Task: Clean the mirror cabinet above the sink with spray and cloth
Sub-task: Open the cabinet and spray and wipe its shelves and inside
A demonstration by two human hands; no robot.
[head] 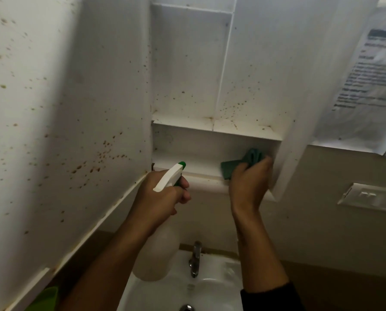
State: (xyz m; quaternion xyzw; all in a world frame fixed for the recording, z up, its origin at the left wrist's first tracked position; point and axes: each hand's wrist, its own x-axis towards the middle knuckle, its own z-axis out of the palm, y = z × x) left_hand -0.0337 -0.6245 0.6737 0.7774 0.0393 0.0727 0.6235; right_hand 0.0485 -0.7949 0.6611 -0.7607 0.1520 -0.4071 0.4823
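Cloth work is under way on the lowest shelf (187, 163) of the open mirror cabinet (187, 63), where I see my right hand (249, 182) bunched around the green cloth (243, 163) and pressing it into the right end of that shelf, just beside the swung-open door (288, 86). My left hand (163, 196) is wrapped around the neck of the spray bottle (158, 250), nozzle aimed into the cabinet, held over the sink (210, 288), I judge, to keep it ready for another squirt at the brown specks.
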